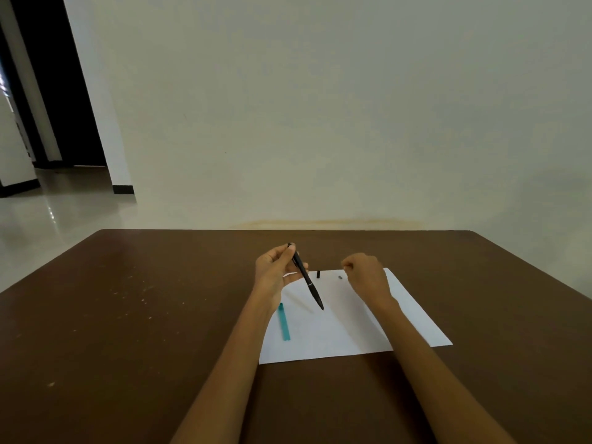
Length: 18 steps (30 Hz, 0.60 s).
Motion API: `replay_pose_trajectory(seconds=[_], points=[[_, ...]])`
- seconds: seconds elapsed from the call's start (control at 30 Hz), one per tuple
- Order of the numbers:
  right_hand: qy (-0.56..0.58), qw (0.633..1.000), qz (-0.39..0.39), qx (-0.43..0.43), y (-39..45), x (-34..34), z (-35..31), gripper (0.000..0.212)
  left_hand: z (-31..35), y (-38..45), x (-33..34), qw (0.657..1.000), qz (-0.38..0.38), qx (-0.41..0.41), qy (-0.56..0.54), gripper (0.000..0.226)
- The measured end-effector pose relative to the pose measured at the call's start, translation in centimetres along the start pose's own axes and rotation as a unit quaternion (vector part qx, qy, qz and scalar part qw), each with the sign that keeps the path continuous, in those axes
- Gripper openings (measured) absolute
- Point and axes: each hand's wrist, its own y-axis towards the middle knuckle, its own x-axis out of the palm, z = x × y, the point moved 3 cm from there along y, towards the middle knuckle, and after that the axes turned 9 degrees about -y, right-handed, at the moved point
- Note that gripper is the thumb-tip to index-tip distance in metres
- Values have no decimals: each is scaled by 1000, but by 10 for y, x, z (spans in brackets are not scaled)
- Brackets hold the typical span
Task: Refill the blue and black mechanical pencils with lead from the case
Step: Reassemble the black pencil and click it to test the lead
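Black pencil (307, 278) is pinched in my left hand (275, 271), tip just above the paper (407, 312). Right hand (366, 273) curled, maybe w/ lead, can't tell. Teal case (284, 322) lies on paper. Risk: lead snaps or drops.

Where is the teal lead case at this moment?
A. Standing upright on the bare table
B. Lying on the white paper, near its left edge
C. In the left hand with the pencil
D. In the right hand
B: the teal lead case lies flat on the white paper, beside the left forearm; neither hand touches it.
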Motion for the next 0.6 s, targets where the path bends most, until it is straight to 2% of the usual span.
replay_pose_trajectory(seconds=[0.17, 0.37, 0.5, 0.6], points=[[-101, 993, -63, 17, 4, 4, -8, 11, -5, -3, 6, 1000, -10, -25, 16, 21], [-107, 991, -77, 24, 13, 9, -8, 13, 1, -3, 8, 1000, -18, -15, 2, 16], [39, 998, -47, 23, 16, 5, -2, 14, 10, -2, 14, 999, -19, 30, -22, 10], [226, 973, -2, 39, 14, -12, -11, 9, 16, -4, 17, 997, -13, 73, -17, 9]])
